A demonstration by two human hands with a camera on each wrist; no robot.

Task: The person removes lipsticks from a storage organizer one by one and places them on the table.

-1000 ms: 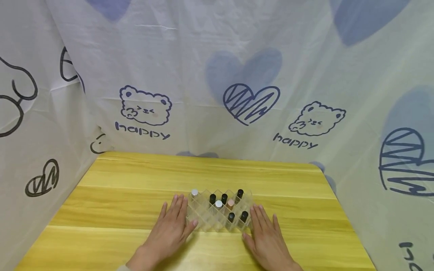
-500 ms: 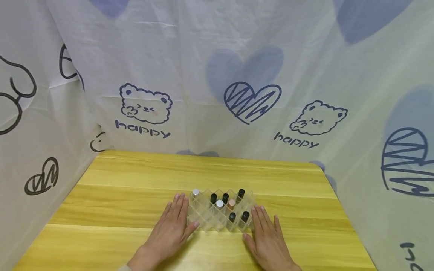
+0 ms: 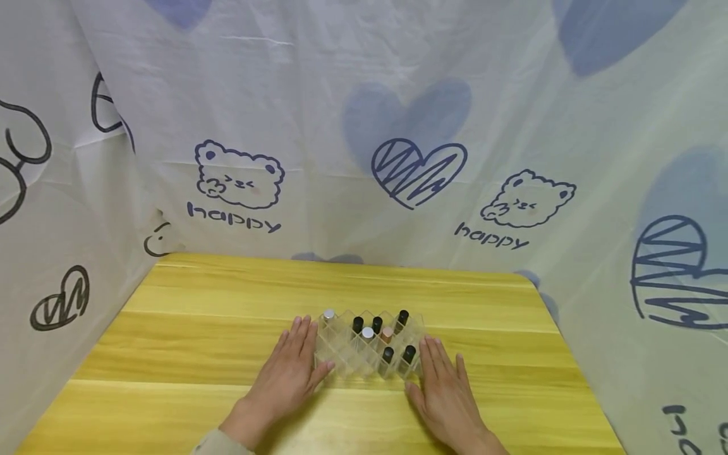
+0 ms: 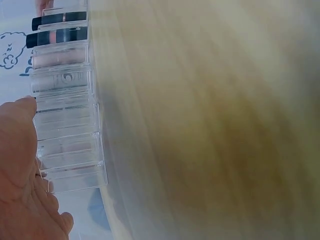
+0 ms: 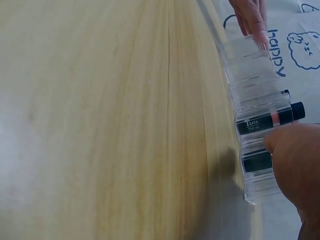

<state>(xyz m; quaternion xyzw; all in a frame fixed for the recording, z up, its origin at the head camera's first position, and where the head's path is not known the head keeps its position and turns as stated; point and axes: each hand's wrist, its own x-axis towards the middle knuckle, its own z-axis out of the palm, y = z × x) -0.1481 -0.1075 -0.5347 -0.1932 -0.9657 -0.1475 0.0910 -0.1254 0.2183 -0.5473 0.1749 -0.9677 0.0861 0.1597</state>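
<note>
Between both hands stands a clear plastic lipstick organizer with diamond-shaped compartments. Several lipstick tubes stand in it: black-capped tubes, white-capped tubes and one with a pinkish cap. Other compartments, mostly on the left, hold nothing. The left hand lies along the organizer's left side, fingers straight, thumb at its front left corner. Against the right side rests the right hand, also straight-fingered. In the right wrist view its thumb overlaps the front near a dark labelled tube.
A yellow wood-grain table carries the organizer. White cloth printed with hearts, bears and the word "happy" hangs behind the table and along both sides.
Both hands and the organizer between them have shifted slightly forward, away from the person. The head view has turned a little. The tubes keep their places in the compartments.
</note>
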